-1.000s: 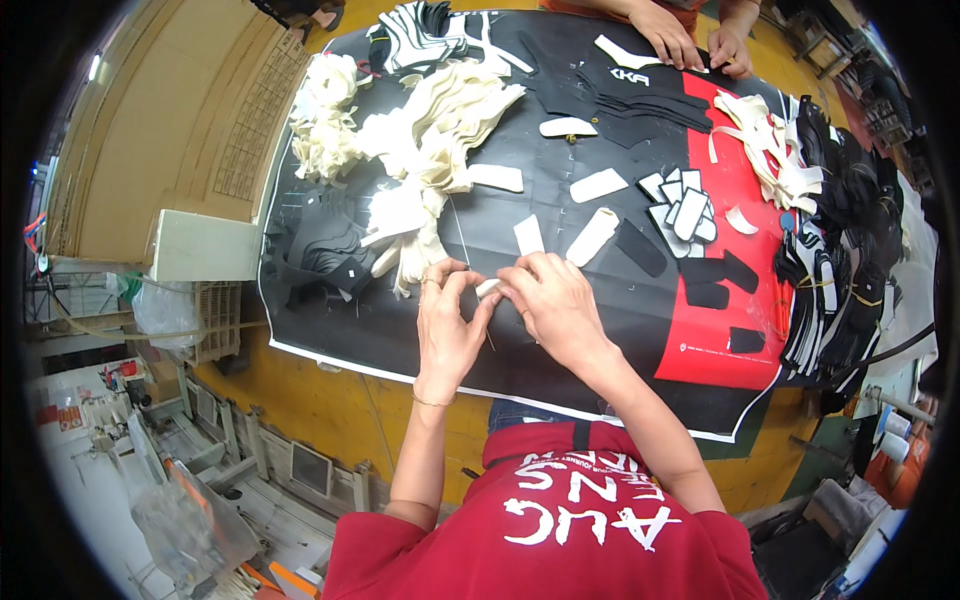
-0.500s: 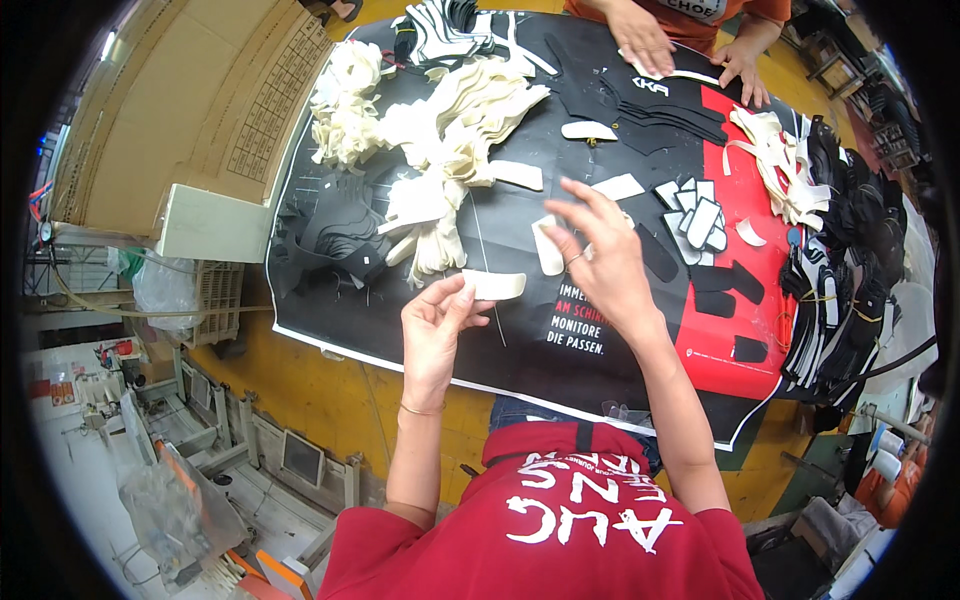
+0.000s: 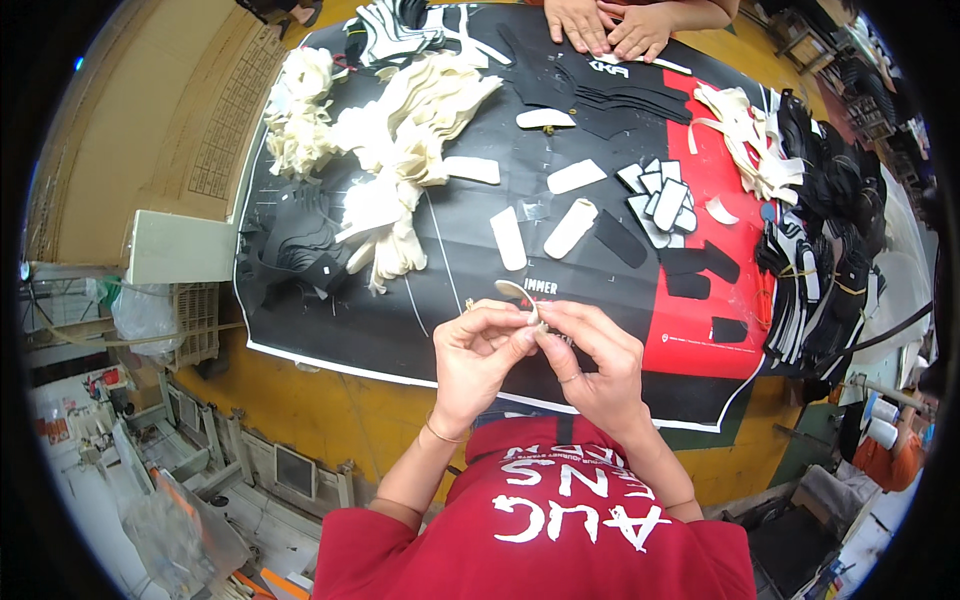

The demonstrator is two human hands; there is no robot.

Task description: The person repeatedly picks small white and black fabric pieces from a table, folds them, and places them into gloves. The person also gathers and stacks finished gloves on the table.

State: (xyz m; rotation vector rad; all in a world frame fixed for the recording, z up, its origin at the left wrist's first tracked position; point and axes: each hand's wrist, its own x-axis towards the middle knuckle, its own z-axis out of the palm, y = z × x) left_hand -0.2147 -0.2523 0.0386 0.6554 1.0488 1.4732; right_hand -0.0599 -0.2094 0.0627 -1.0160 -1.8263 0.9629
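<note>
My left hand (image 3: 478, 362) and my right hand (image 3: 600, 368) meet close to the near edge of the table. Both pinch a cream fabric strip (image 3: 516, 291) between thumb and fingertips. The strip is bent and its lower end is hidden by my fingers. Beyond my hands lie two cream rounded pieces, a narrower one (image 3: 509, 240) and a wider one (image 3: 571, 229). A black elongated piece (image 3: 621, 238) rests just right of them. Farther off are another cream strip (image 3: 577, 177) and a cream piece (image 3: 546, 119) by a small yellowish thing.
Cream strips (image 3: 425, 105) form a large heap at left, near stacked dark pieces (image 3: 300, 240). White-faced black pads (image 3: 671, 204) are piled right of centre. Black-and-white bundles (image 3: 800, 290) crowd the right edge. Across the table, a co-worker's hands (image 3: 640, 32) press on a white strip. Cardboard (image 3: 150, 110) stands at left.
My right hand has come down from over the cream pieces to join my left hand at the strip, which now bends. The view has shifted. The co-worker's hands have drawn together.
</note>
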